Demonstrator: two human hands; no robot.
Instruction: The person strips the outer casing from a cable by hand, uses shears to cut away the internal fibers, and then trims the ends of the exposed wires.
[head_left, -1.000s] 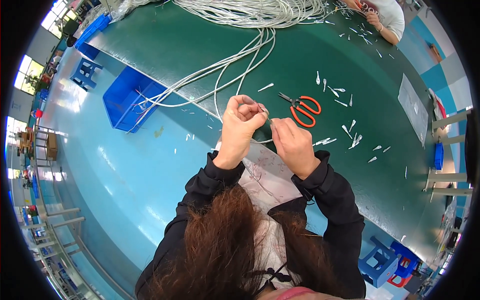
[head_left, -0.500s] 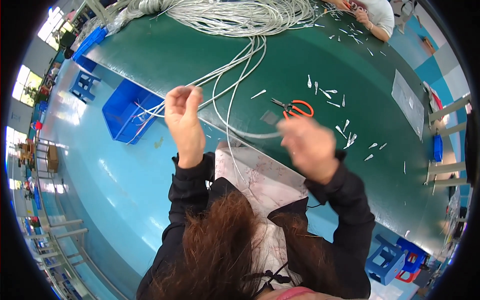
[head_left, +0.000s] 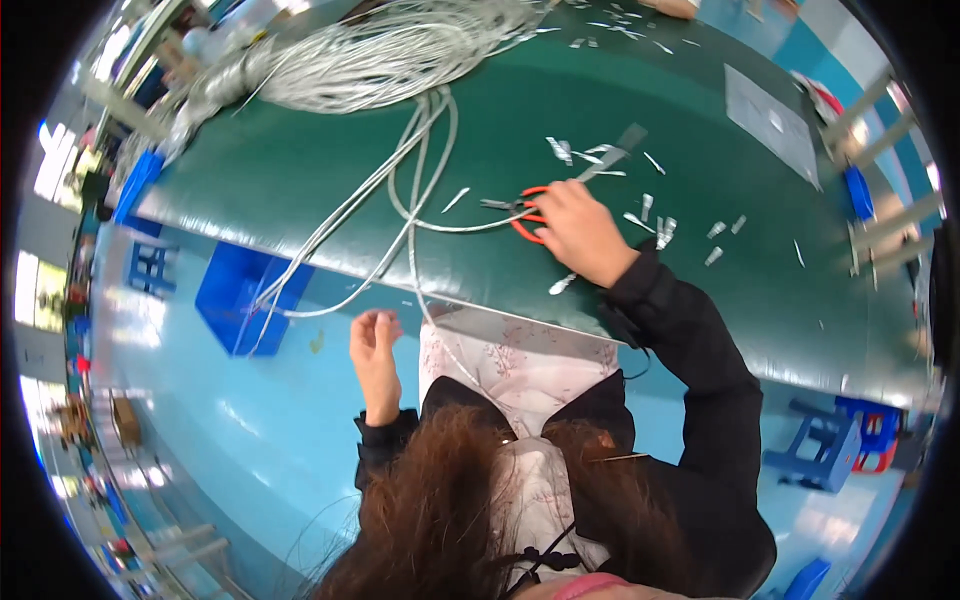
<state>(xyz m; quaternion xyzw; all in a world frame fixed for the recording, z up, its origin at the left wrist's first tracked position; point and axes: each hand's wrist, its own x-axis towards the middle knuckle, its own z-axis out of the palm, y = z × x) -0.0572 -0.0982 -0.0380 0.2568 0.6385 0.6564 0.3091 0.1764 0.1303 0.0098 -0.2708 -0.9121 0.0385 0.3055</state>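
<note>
My right hand [head_left: 582, 232] reaches over the green table, its fingers closed around a light grey cable [head_left: 465, 228]. Under its fingertips lie pliers [head_left: 522, 210] with orange-red handles, jaws pointing left; the hand partly covers the handles, and I cannot tell whether it grips them too. A translucent grey strip [head_left: 615, 150] sticks out beyond the fingers, slightly blurred; whether it is held is unclear. Off the table's front edge, my left hand [head_left: 376, 362] hangs over the floor with loosely curled fingers and nothing visible in them. The nearby cables do not touch it.
A large bundle of grey cable [head_left: 370, 60] lies at the far left, its strands running into a blue bin [head_left: 235, 290] below the edge. White scraps [head_left: 665, 232] are scattered right of the pliers. A clear plastic sheet [head_left: 775, 125] lies farther right. Blue stools [head_left: 820, 445] stand around.
The view has turned. My right hand has come down over the pliers with the cable. My left hand has dropped back from the cable strands, below the table edge.
</note>
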